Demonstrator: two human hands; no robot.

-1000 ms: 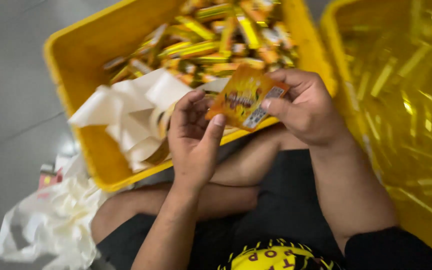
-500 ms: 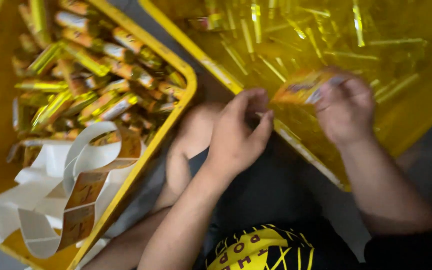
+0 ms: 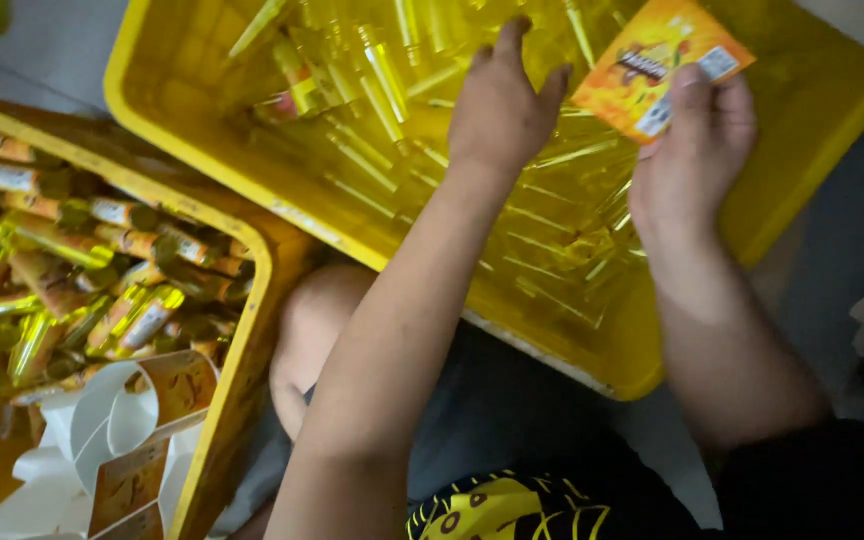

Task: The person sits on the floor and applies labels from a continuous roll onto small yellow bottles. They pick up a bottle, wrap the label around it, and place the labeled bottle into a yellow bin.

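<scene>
The left hand (image 3: 500,105) hovers with spread fingers over the clear tubes (image 3: 382,150) in the yellow bin (image 3: 652,370), nearer them than the right hand (image 3: 692,165), which pinches an orange label (image 3: 652,65) by the bin's far edge.

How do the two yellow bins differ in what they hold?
The right bin is filled with bare, see-through yellow tubes; the left bin holds tubes already wrapped in orange labels. The left bin also has curls of white backing strip; the right bin shows none. The left hand reaches into the right bin, while the right hand holds an orange label above it. Both bins are yellow plastic.
</scene>
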